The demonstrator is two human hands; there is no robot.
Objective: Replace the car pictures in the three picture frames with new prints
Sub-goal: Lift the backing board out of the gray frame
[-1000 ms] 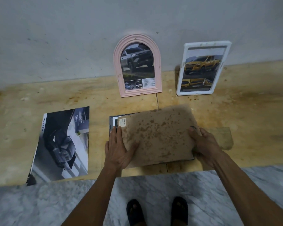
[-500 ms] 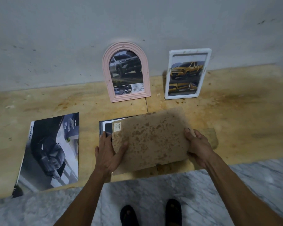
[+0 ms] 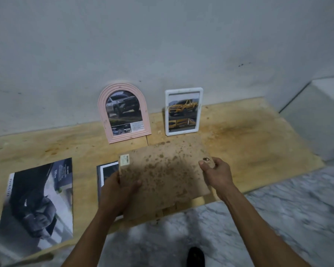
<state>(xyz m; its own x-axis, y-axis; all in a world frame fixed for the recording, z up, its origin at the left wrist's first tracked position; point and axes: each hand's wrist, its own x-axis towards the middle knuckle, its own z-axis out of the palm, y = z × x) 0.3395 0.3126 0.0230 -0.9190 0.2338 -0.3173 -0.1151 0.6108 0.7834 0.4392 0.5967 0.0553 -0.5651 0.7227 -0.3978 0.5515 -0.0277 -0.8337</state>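
Both hands grip the stained backing board point(image 3: 166, 176), left hand point(image 3: 118, 191) and right hand point(image 3: 217, 173) pinching opposite edges; it looks stiff, light.

both arms forward; left grip point(image 3: 117, 186), right grip point(image 3: 217, 171) curled, thumbs on top.

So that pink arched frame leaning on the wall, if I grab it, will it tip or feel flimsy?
The pink arched frame probably tips easily: it stands on its narrow bottom edge, leaning against the wall. It looks like thin moulded plastic, so likely light and fairly stiff. Whether the front is glass can't be told, so handle it as fragile.
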